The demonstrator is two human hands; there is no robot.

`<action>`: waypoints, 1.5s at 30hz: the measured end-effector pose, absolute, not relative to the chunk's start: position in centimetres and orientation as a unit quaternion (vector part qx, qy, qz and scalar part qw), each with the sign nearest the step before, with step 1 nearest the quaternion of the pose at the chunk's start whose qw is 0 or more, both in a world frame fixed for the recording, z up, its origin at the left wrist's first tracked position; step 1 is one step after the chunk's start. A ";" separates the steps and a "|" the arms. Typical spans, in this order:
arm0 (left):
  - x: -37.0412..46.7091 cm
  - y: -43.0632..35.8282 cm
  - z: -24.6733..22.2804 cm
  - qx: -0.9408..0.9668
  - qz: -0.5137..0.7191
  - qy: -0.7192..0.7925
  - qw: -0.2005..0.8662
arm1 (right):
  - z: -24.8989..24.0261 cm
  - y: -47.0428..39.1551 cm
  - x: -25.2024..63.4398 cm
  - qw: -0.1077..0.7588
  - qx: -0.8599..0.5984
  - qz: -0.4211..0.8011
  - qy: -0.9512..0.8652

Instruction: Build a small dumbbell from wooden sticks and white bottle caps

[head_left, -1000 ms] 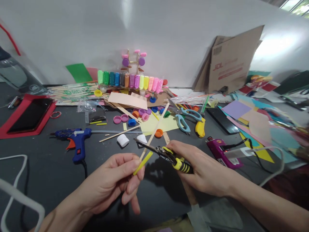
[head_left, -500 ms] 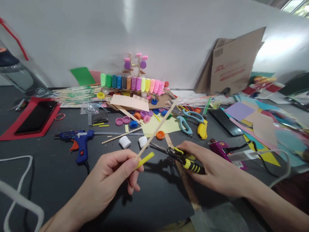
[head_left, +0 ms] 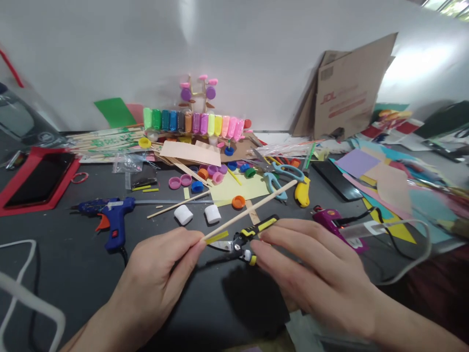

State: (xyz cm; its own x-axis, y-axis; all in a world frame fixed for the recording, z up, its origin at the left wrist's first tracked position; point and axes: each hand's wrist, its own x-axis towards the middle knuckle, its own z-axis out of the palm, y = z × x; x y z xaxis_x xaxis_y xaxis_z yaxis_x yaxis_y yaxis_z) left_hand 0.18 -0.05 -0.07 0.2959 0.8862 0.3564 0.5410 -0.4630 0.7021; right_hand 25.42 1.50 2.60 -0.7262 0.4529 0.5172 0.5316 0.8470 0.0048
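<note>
My left hand (head_left: pixel 164 274) is closed, pinching one end of a thin wooden stick (head_left: pixel 256 205) together with a short yellow tube (head_left: pixel 217 238). The stick slants up to the right over the desk. In my right hand (head_left: pixel 311 269) are black-and-yellow cutting pliers (head_left: pixel 237 246). Their jaws are apart and point left, just below the yellow tube and beside my left fingertips. Part of the pliers' lower handle is hidden by my right fingers.
A blue glue gun (head_left: pixel 119 220) lies at the left, near two white cylinders (head_left: pixel 183 214). Bottle caps (head_left: pixel 238 202), blue scissors (head_left: pixel 274 185) and a yellow cutter (head_left: pixel 302 191) lie beyond my hands. At the right is a purple device (head_left: pixel 335 225).
The pliers have come left toward my left hand, turned, and their jaws have opened. The stick has tilted lower to the right. The view has shifted slightly.
</note>
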 end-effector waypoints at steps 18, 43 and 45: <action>1.2 1.6 -4.1 0.781 0.126 0.558 0.251 | -0.4 7.4 23.1 0.088 -0.235 0.015 -0.968; 0.7 1.3 -4.0 0.822 0.181 0.529 0.111 | -1.1 5.9 20.7 0.080 -0.332 0.022 -0.939; 1.0 1.2 -3.8 0.817 0.177 0.535 0.118 | -1.1 5.8 20.4 0.081 -0.342 0.025 -0.936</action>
